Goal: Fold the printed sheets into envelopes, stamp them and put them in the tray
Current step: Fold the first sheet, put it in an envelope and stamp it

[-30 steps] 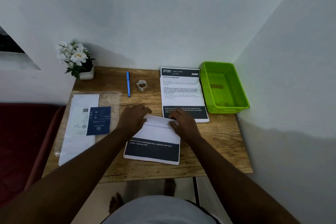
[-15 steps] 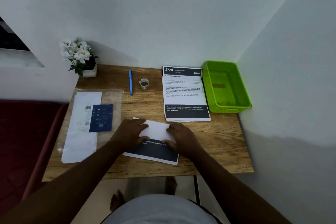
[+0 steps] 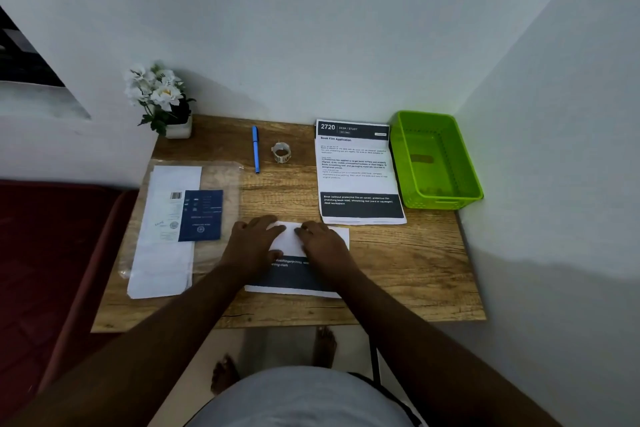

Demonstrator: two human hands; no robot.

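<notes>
Both hands lie flat on the folded white printed sheet with a dark band (image 3: 294, 274) near the front middle of the wooden desk (image 3: 415, 263): the left hand (image 3: 251, 244) presses its left part and the right hand (image 3: 320, 243) its right part, fingers spread and fairly straight on the blank folded-over flap, gripping nothing. Behind it, an unfolded printed sheet headed "2720" (image 3: 356, 170) lies flat, just beside the bright green plastic tray (image 3: 464, 180) at the desk's back right corner. A blue pen (image 3: 255, 149) and a small roll of stamps (image 3: 281, 152) lie further back. A clear plastic sleeve holding white paper and a navy booklet (image 3: 180, 218) lies at left, a potted white flower (image 3: 162, 97) behind it.
</notes>
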